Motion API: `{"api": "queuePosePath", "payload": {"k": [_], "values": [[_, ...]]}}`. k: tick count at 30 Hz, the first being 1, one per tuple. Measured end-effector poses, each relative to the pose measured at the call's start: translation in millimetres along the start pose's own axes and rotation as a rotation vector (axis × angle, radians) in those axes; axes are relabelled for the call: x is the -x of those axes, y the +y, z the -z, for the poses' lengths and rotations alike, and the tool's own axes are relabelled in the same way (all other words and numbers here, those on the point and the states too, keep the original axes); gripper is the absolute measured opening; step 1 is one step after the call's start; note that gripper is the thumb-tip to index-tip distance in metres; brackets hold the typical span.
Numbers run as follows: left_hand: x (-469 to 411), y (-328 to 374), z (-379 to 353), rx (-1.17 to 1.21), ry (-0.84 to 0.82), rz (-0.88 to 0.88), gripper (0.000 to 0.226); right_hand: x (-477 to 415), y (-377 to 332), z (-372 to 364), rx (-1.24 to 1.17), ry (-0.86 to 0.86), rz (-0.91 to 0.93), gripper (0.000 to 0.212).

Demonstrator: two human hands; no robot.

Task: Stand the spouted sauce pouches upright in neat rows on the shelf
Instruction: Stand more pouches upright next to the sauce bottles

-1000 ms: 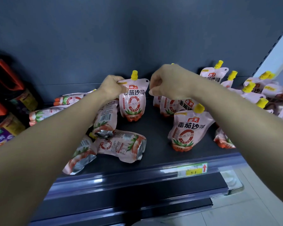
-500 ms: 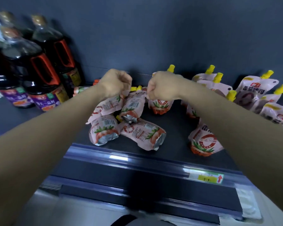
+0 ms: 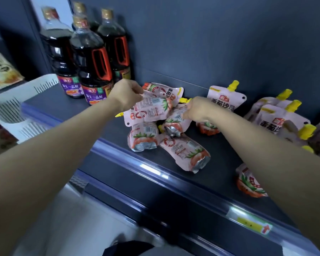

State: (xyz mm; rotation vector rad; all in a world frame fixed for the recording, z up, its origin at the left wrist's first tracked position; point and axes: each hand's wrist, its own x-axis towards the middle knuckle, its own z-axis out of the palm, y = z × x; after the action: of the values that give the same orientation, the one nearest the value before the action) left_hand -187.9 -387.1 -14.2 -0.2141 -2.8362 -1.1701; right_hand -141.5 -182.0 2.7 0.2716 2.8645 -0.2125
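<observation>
Left hand pinches the edge of a flat-lying pouch atop the pile. Right hand is closed on a second pouch, tilted, spout toward the back. Two more pouches lie flat near the shelf front edge. One upright pouch stands behind the right hand. Dark bottles stand at left.

We have just one camera, worn on the person's head. It looks forward and down, tipped a bit sideways, so the shelf runs slanted across our view. It sits close: both arms reach out from below us, and the dark back wall fills the top.
</observation>
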Motion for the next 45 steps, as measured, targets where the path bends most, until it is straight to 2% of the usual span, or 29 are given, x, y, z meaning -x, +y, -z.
{"api": "queuePosePath", "payload": {"k": [3, 7, 11, 15, 17, 24, 26, 28, 30, 32, 34, 37, 39, 41, 45], "values": [[-10, -3, 0, -0.077, -0.074, -0.041, 0.022, -7, 1, -2, -0.122, 0.024, -0.044, 0.038], [-25, -9, -7, -0.187, -0.195, -0.106, 0.027, -18, -7, -16, -0.385, 0.016, -0.137, 0.032], [-39, -19, -5, -0.342, -0.294, -0.152, 0.031, -26, -17, -20, -0.431, 0.083, -0.204, 0.032], [-47, -28, 7, -0.421, -0.489, -0.232, 0.029, -37, -20, -21, -0.573, 0.149, -0.306, 0.017], [-50, -35, 10, -0.404, -0.558, -0.247, 0.029, -40, -20, -22, -0.689, 0.200, -0.378, 0.028], [-60, -47, 10, -0.409, -0.581, -0.208, 0.038, -47, -24, -24, -1.088, 0.317, -0.493, 0.023], [-59, -48, 14, -0.454, -0.666, -0.216, 0.058, -46, -23, -24, -1.110, 0.336, -0.527, 0.019], [-59, -54, 18, -0.547, -0.784, -0.222, 0.094, -44, -22, -21, -1.103, 0.367, -0.540, 0.018], [-56, -60, 18, -0.634, -0.790, -0.291, 0.115, -40, -22, -16, -1.091, 0.378, -0.515, 0.014], [-53, -65, 13, -0.690, -0.732, -0.360, 0.120, -36, -22, -10, -1.039, 0.392, -0.463, 0.011], [-47, -70, 7, -0.722, -0.654, -0.431, 0.115, -30, -21, -6, -0.979, 0.451, -0.421, 0.018], [-39, -73, 4, -0.649, -0.555, -0.527, 0.094, -19, -19, -4, -1.007, 0.499, -0.362, 0.015], [-37, -73, 8, -0.538, -0.522, -0.514, 0.071, -10, -16, -2, -1.016, 0.511, -0.350, 0.015], [-37, -66, 13, -0.534, -0.429, -0.544, 0.042, 0, -12, 3, -1.016, 0.511, -0.349, 0.014], [-40, -35, 21, -0.590, -0.220, -0.695, 0.030, 26, 0, 19, -0.995, 0.492, -0.317, 0.011]]}}
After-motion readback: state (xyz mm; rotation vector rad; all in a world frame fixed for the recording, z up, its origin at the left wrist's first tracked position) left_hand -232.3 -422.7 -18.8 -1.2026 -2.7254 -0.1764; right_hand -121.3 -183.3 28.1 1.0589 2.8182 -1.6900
